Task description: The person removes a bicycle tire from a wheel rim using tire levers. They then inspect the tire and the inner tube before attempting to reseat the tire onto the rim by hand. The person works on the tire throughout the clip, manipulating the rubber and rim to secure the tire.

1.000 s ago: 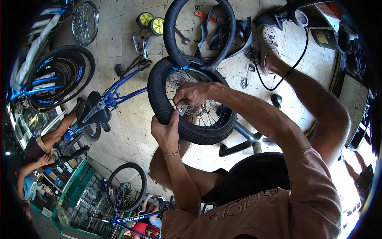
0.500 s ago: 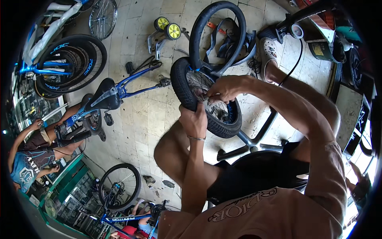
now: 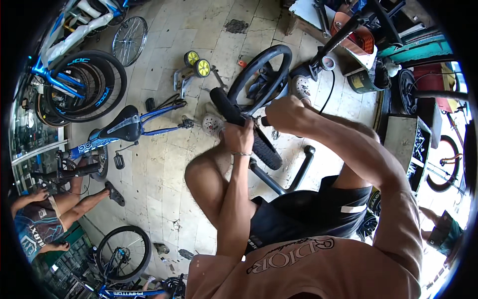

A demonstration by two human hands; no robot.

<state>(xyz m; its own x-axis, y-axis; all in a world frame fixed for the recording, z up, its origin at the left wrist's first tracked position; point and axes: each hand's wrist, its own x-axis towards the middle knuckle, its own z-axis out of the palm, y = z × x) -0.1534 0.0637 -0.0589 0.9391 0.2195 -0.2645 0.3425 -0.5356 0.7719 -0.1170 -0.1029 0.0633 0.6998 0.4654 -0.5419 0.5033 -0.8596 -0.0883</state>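
A small bicycle wheel [image 3: 267, 151] with a black knobbly tyre stands nearly edge-on before my knees. My left hand [image 3: 238, 135] is wrapped round it near its middle, fingers closed. My right hand [image 3: 286, 115] is closed in a fist just right of the wheel. A short dark handle [image 3: 264, 121] sticks out of that fist toward the hub; its far end and kind are hidden. Beyond the wheel, a black inner tube [image 3: 284, 56] stands as a ring and meets the tyre's upper part. Dark rubber strips [image 3: 257, 89] show through the ring.
A blue bicycle frame with a black saddle [image 3: 122, 127] lies to the left. Training wheels [image 3: 201, 68] and a wrench [image 3: 218, 77] lie beyond. A floor pump's gauge [image 3: 328, 63] and an orange basket [image 3: 354, 35] are at far right. Another person's hand [image 3: 40, 195] shows at left.
The wheel has turned from a slanted side view to nearly edge-on. My right hand has gone from pinching near the hub to a fist round a dark handle. The view has shifted.
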